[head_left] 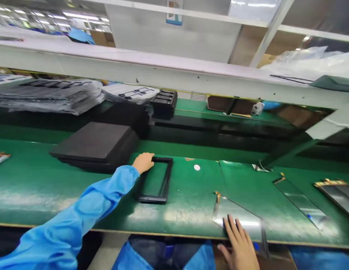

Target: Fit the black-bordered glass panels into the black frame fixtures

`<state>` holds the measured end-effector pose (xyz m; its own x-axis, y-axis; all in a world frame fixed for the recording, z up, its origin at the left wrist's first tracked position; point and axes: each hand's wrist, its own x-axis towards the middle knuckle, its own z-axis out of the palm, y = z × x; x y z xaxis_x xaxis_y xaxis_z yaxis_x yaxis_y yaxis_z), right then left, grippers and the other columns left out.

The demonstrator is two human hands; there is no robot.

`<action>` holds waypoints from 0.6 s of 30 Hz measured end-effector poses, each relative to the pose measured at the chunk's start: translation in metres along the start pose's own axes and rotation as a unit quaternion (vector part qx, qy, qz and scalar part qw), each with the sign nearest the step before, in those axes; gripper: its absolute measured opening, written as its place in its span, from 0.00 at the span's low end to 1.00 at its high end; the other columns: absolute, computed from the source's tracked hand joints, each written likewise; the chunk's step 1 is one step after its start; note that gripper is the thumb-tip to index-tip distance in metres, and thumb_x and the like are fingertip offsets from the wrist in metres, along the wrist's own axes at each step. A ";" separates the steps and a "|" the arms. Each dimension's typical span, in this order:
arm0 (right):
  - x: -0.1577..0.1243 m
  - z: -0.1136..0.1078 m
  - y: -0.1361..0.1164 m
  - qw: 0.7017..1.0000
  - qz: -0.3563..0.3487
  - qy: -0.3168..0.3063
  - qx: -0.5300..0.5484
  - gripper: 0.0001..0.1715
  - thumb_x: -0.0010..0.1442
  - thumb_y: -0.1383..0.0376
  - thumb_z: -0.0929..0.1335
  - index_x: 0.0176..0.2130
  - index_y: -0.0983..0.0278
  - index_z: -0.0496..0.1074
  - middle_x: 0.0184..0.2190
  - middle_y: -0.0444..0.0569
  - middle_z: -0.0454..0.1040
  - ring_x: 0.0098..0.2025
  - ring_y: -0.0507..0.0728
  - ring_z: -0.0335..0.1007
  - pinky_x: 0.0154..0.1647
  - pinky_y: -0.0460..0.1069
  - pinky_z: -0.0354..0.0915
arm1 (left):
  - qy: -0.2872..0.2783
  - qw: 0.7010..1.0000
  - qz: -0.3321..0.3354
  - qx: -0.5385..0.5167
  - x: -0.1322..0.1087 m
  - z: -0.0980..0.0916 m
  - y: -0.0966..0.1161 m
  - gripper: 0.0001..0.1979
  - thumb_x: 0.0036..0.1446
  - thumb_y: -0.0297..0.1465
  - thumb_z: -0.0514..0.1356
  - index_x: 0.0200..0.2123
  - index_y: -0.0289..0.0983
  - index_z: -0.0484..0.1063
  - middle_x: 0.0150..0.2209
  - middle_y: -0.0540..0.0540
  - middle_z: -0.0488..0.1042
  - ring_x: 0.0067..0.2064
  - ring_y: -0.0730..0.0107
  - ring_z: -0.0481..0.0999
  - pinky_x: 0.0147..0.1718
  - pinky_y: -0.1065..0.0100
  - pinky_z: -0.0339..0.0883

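Observation:
My left hand [144, 162], in a blue sleeve, is closed round the upper left corner of a black rectangular frame [168, 180] on the green bench. Through the frame's open middle the bench top shows. My right hand [239, 242] is open, fingers stretched, over the near edge of a thin clear display panel [233, 212]. That panel has a gold flex tab at its far left corner and reaches past the bench's front edge. Whether the right thumb touches it I cannot tell.
Left of the frame is a stack of dark foam sheets [92, 140]. A second thin panel [300, 200] and a thicker one [337, 193] lie to the right. Behind, bagged trays [47, 93] sit beneath a white shelf beam [169, 75]. A slanted post [287, 155] stands at right.

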<state>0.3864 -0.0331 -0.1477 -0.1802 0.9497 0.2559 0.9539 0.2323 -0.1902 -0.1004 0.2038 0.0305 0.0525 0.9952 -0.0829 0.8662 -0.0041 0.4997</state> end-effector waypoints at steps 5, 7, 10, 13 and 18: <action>-0.002 -0.037 -0.006 0.994 -0.009 0.112 0.015 0.34 0.70 0.70 0.63 0.70 0.49 0.69 0.66 0.48 0.76 0.67 0.71 0.72 0.63 0.68 0.73 | -0.054 0.992 -0.016 -0.113 0.009 -0.003 0.009 0.19 0.68 0.38 0.65 0.57 0.34 0.76 0.44 0.42 0.81 0.41 0.60 0.83 0.41 0.57 0.81; -0.004 -0.051 0.003 0.990 -0.018 0.135 0.021 0.34 0.70 0.72 0.62 0.67 0.45 0.72 0.59 0.42 0.82 0.61 0.66 0.79 0.60 0.63 0.77 | -0.067 0.982 -0.015 -0.175 0.005 -0.011 0.012 0.25 0.65 0.39 0.65 0.61 0.32 0.75 0.36 0.45 0.80 0.36 0.60 0.84 0.38 0.59 0.82; -0.004 -0.078 0.004 0.987 -0.021 0.153 0.033 0.33 0.69 0.74 0.64 0.63 0.43 0.76 0.53 0.40 0.85 0.54 0.63 0.84 0.56 0.58 0.81 | -0.056 0.964 -0.003 -0.261 -0.016 -0.019 0.024 0.31 0.63 0.43 0.64 0.66 0.37 0.72 0.37 0.46 0.79 0.38 0.62 0.83 0.37 0.62 0.83; 0.010 -0.106 -0.022 0.954 0.090 0.261 0.116 0.23 0.66 0.67 0.71 0.57 0.51 0.82 0.43 0.49 0.88 0.40 0.65 0.88 0.43 0.56 0.84 | -0.040 0.924 0.003 -0.381 -0.050 -0.013 0.051 0.27 0.57 0.39 0.70 0.60 0.42 0.79 0.40 0.47 0.78 0.37 0.66 0.82 0.33 0.67 0.80; 0.056 -0.126 -0.102 0.785 0.294 0.238 0.491 0.31 0.62 0.57 0.76 0.63 0.58 0.77 0.32 0.47 0.81 0.24 0.57 0.76 0.22 0.50 0.75 | -0.076 0.860 0.026 -0.504 -0.101 0.020 0.099 0.22 0.55 0.32 0.72 0.54 0.41 0.84 0.37 0.47 0.81 0.33 0.68 0.81 0.31 0.71 0.78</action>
<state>0.3095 -0.0298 0.0057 0.5544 0.8218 0.1314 0.1525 0.0550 -0.9868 -0.0098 0.1013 0.0711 0.2085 0.9716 -0.1120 -0.0055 0.1157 0.9933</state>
